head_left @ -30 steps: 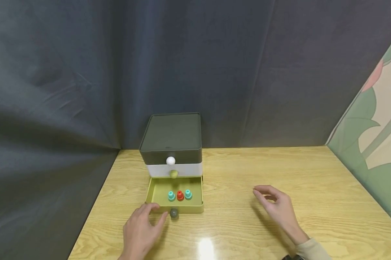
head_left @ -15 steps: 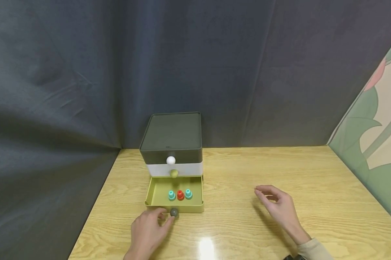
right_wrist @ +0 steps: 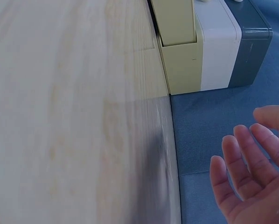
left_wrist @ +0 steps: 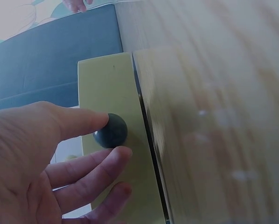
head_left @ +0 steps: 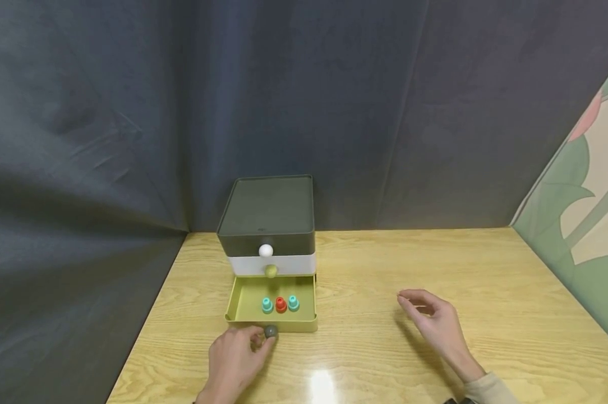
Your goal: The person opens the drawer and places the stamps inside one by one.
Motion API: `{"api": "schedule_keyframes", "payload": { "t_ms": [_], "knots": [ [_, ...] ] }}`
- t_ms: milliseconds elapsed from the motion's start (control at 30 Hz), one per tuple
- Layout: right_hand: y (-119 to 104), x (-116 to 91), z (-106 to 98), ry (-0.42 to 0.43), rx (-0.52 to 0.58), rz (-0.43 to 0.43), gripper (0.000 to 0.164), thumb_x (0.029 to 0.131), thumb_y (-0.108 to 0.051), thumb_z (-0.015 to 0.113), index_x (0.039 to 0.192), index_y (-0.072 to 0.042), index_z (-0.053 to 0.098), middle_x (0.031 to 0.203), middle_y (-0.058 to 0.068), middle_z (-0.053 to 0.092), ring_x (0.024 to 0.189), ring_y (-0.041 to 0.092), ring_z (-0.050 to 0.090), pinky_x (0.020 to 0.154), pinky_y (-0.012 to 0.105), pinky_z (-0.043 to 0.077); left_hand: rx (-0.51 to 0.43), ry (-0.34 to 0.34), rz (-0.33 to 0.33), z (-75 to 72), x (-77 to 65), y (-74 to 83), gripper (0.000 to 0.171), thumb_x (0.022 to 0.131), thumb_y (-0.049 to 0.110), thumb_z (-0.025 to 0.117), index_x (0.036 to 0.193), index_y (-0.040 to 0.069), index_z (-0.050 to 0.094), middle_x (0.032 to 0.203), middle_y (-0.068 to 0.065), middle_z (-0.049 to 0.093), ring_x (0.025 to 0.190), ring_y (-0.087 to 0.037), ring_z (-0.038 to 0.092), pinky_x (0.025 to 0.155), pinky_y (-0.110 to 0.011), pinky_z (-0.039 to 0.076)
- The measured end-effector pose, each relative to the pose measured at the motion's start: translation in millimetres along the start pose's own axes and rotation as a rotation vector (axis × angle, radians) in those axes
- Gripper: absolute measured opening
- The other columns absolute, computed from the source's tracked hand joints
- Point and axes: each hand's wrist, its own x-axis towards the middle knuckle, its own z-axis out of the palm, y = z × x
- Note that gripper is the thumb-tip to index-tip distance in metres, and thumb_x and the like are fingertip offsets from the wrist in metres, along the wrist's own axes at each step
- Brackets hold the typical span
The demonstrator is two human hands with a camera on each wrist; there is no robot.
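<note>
A small drawer unit (head_left: 266, 205) has its lowest, yellow-green drawer (head_left: 304, 325) pulled out. Inside that drawer stand a red peg-like piece (head_left: 281, 305) between two turquoise ones, one turquoise piece (head_left: 267, 305) on the left and another turquoise piece (head_left: 293, 303) on the right. My left hand (head_left: 235, 356) pinches the drawer's dark round knob (left_wrist: 112, 130) between thumb and finger, the other fingers lying near the drawer front. Off to the right, my right hand (head_left: 432, 325) hovers over the table with fingers loosely bent, holding nothing.
Above the pulled-out drawer are a white drawer (head_left: 296, 265) with a green knob and a dark top drawer (head_left: 296, 244) with a white knob, both pushed in. The wooden table (head_left: 364, 275) meets a dark curtain (head_left: 304, 112) behind. A floral panel (head_left: 586, 224) stands at right.
My left hand has moved right along the drawer front, from beside the knob to pinching it. The drawer and its pieces look unmoved; my right hand is nearly still.
</note>
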Motion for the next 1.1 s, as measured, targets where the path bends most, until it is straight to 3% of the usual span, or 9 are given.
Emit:
{"api": "schedule_keyframes", "payload": {
  "t_ms": [200, 433, 833, 1100],
  "knots": [
    [3, -3, -1, -0.001, -0.009, -0.007, 0.014, 0.102, -0.016, 0.072, 0.113, -0.01, 0.08, 0.112, 0.008, 0.081, 0.097, -0.009, 0.066, 0.083, 0.017, 0.056, -0.003, -0.021, 0.008, 1.2, -1.6, 2.5, 0.022, 0.085, 0.04, 0.088, 0.095, 0.021, 0.084, 0.078, 0.014, 0.075, 0.066, 0.0, 0.054, 0.061, -0.024, 0.044],
    [3, -6, -3, -0.005, -0.006, -0.006, 0.014, 0.103, -0.016, 0.072, 0.112, -0.01, 0.08, 0.111, 0.008, 0.081, 0.096, -0.008, 0.066, 0.082, 0.018, 0.057, 0.036, 0.05, 0.05, 4.9, -0.2, 1.0, 0.018, 0.087, 0.037, 0.087, 0.095, 0.021, 0.084, 0.078, 0.012, 0.076, 0.064, -0.002, 0.057, 0.059, -0.022, 0.043],
    [3, -4, 1, -0.011, 0.007, -0.009, 0.012, 0.102, -0.016, 0.072, 0.11, -0.012, 0.08, 0.112, 0.008, 0.081, 0.096, -0.007, 0.068, 0.082, 0.019, 0.058, 0.026, 0.052, 0.062, 8.6, 17.2, -0.2, 0.017, 0.087, 0.038, 0.086, 0.092, 0.022, 0.085, 0.075, 0.014, 0.074, 0.059, 0.002, 0.051, 0.054, -0.02, 0.038],
    [0, -2, 2, -0.05, 0.011, 0.025, 0.016, 0.104, -0.02, 0.071, 0.113, -0.01, 0.08, 0.116, 0.01, 0.08, 0.095, -0.005, 0.069, 0.082, 0.021, 0.059, 0.009, 0.065, 0.053, 11.4, 29.6, -4.2, 0.015, 0.087, 0.039, 0.085, 0.089, 0.024, 0.085, 0.073, 0.015, 0.073, 0.061, -0.002, 0.057, 0.053, -0.023, 0.04]
  ]
}}
